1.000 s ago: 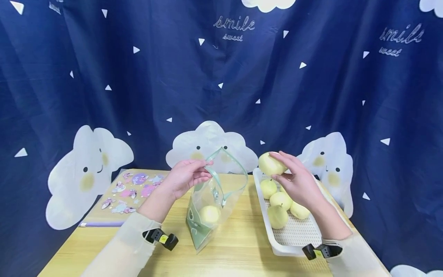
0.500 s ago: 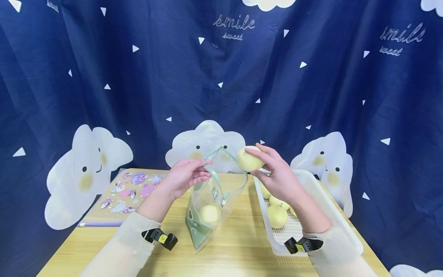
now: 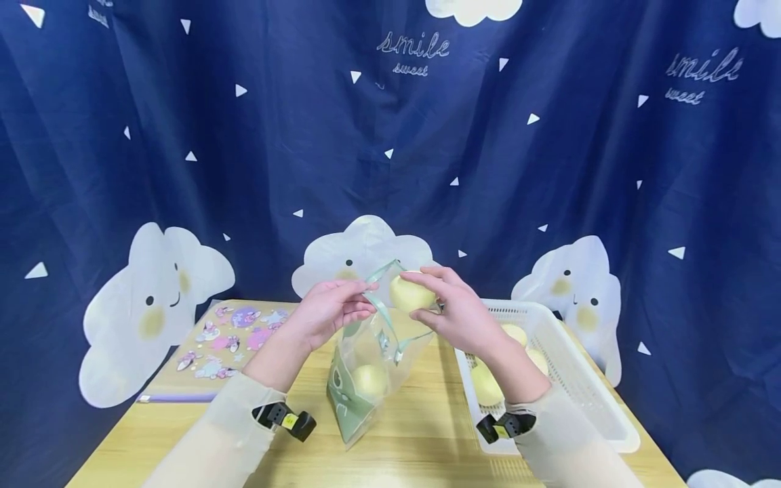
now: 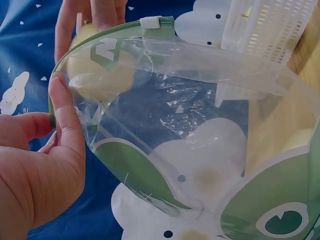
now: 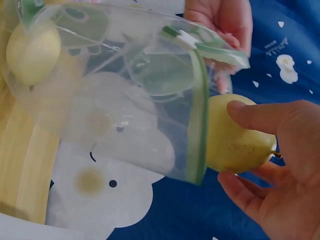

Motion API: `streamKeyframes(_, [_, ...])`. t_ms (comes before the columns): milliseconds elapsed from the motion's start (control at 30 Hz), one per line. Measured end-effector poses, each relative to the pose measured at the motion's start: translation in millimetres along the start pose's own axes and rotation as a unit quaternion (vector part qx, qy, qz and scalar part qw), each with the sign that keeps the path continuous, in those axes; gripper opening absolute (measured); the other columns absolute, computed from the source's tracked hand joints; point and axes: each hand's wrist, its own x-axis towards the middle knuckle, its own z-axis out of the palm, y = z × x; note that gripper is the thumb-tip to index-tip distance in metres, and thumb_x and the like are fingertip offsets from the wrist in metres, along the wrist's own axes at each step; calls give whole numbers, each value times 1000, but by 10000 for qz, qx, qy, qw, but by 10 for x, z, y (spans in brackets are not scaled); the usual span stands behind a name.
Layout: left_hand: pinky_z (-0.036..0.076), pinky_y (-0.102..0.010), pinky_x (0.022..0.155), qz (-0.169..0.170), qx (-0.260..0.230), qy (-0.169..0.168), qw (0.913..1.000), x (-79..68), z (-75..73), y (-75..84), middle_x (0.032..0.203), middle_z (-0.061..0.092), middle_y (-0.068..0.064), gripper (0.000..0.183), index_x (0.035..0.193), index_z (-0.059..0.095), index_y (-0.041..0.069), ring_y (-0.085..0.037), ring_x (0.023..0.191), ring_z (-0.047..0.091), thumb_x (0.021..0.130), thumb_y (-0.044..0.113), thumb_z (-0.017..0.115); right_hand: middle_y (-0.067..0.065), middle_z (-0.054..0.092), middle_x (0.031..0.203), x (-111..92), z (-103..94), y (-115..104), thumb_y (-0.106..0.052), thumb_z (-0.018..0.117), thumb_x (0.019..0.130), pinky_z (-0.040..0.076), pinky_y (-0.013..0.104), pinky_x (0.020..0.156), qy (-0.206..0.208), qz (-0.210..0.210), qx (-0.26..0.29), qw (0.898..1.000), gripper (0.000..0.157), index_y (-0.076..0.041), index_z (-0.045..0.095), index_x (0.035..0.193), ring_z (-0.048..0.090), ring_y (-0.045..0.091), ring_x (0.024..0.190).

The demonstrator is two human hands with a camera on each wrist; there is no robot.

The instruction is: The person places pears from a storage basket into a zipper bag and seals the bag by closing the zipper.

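Observation:
My left hand [image 3: 332, 312] pinches the green zip edge of a clear zip bag [image 4: 200, 75], keeping its mouth spread. Green cartoon shapes are printed on the bag, and one pear [image 3: 369, 381] lies low inside it. In my right hand [image 3: 454, 308] a pale yellow pear [image 5: 235, 135] is gripped between thumb and fingers, its stem toward the palm. That pear is right at the bag's mouth; the right wrist view has it beside the green zip strip. A white slider [image 4: 150, 22] shows on the zip in the left wrist view.
A white perforated basket [image 3: 586, 379] with several pears [image 3: 486, 385] stands on the right of the wooden table [image 3: 421, 440], partly hidden by my right arm. At the left lies a flat printed zip pouch [image 3: 234, 339]. A blue curtain [image 3: 390, 176] hangs behind.
My right hand has carried the pear leftward from above the basket to the bag's mouth, and slightly lower. My left hand and the bag have stayed nearly still.

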Motion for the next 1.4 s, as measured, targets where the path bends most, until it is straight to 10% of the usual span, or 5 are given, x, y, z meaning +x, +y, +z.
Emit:
streamKeyframes(467, [64,-15,77,125,-54,-22,9999,-9,-7,32,82,76,2,44,145,55,-19,-5,77,75,114,12,54,20,63,145,133,228,19,-4,85,95,66,46,102,203,209,94,9995,60,-11,66,151,69,36,126])
streamKeyframes(800, [63,-14,77,171,-110,191,9996,15,-39,12,83,75,4,43,145,56,-18,-4,77,74,114,11,55,20,64,144,39,-39,268,-8,71,102,66,50,101,655,665,331,9951,47,-10,67,149,72,37,124])
streamKeyframes(1400, [64,-15,76,49,-57,225,9997,-36,-131,-49,81,75,2,35,136,65,-12,-5,77,74,114,13,56,29,61,148,-400,-302,1024,-18,71,103,60,62,102,-401,1487,-522,9867,50,-7,64,151,66,47,130])
